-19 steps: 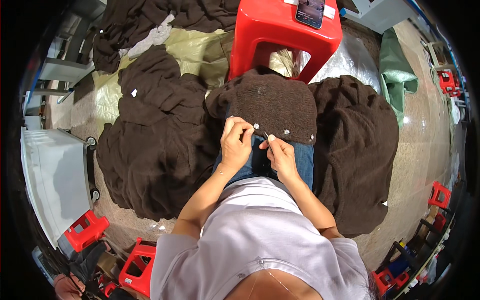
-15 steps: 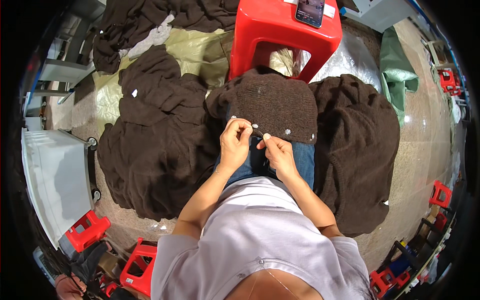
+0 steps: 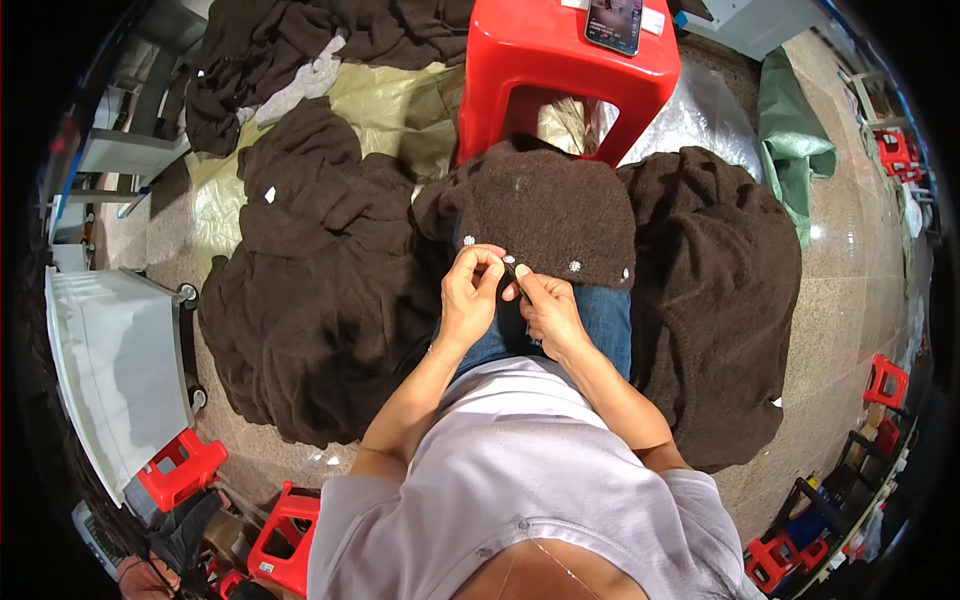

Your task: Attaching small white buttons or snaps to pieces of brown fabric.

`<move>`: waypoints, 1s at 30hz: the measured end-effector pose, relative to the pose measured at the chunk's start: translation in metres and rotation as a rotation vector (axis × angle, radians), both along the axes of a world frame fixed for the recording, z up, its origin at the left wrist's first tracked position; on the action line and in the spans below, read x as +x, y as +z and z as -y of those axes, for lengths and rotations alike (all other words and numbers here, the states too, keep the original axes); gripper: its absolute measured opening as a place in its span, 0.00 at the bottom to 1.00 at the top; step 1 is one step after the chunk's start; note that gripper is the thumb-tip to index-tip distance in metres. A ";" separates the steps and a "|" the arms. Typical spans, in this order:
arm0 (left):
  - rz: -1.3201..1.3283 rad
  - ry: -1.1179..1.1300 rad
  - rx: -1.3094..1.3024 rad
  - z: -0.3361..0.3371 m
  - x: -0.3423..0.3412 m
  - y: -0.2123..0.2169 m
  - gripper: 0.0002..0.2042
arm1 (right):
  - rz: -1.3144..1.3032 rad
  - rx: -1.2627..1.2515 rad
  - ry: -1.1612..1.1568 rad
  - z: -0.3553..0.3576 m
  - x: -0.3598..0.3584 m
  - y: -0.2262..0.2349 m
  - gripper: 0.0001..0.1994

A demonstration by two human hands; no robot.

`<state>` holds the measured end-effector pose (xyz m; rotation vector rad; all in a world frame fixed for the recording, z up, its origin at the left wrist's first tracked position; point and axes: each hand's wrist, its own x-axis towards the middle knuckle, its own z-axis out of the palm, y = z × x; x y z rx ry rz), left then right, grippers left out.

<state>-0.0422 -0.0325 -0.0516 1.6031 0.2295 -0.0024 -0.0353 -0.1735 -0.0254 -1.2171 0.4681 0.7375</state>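
A dark brown knitted garment [image 3: 560,210] lies across my lap, its near edge set with several sparkly, flower-shaped buttons [image 3: 575,266]. My left hand [image 3: 468,305] is closed in a pinch on that edge, right beside one button [image 3: 509,259]. Close by on the right, my right hand [image 3: 552,315] is pinched too, thumb and forefinger together at the same button. A small dark bit shows between its fingertips, too small to make out. The fingertips of both hands nearly meet.
Heaps of brown knitwear lie to the left [image 3: 310,320] and right [image 3: 710,320] of my legs. Ahead stands a red plastic stool [image 3: 570,65] with a phone [image 3: 613,25] on it. A white wheeled cart [image 3: 115,370] is at the left.
My right hand has shifted slightly left, bringing its fingertips up to the button. My left hand stays nearly in place at the garment's edge.
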 end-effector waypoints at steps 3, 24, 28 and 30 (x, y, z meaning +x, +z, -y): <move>0.034 -0.021 0.023 0.001 0.002 0.003 0.02 | 0.044 -0.026 -0.018 0.002 -0.001 -0.003 0.22; -0.093 0.542 0.023 -0.074 -0.003 -0.057 0.04 | 0.279 0.079 -0.241 0.074 -0.024 0.000 0.22; 0.268 0.637 0.112 -0.034 0.013 -0.022 0.02 | 0.288 0.038 -0.324 0.084 -0.015 -0.006 0.25; 0.216 0.378 0.136 -0.017 0.016 0.001 0.01 | 0.284 -0.032 -0.364 0.086 -0.007 -0.015 0.26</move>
